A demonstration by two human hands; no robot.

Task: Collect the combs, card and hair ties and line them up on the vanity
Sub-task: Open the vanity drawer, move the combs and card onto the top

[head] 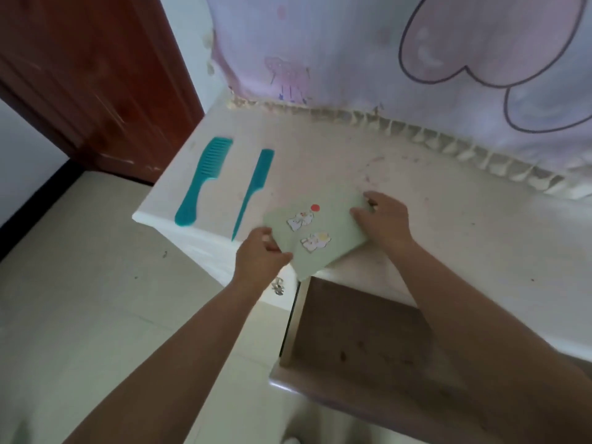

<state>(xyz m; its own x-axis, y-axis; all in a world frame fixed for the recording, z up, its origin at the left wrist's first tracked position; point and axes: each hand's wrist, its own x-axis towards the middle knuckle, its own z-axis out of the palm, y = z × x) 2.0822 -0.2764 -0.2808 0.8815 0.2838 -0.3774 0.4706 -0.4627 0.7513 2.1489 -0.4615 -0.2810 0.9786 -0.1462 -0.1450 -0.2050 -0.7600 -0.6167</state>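
Note:
Two teal combs lie side by side on the white vanity top [320, 155] at its left end: a wide-toothed comb [201, 181] and, to its right, a thin tail comb [254, 190]. A pale green card [323, 225] with small hair clips and a red dot on it sits at the vanity's front edge, its near corner hanging over the open drawer. My left hand [259, 254] pinches the card's left corner. My right hand [384, 219] holds its right edge with fingers on top. No hair ties are visible.
An open wooden drawer [362, 334] sticks out below the card. A pink patterned cloth [384, 59] with a fringe covers the back of the vanity. A reddish wooden door [89, 75] stands at the left, above a tiled floor [80, 299].

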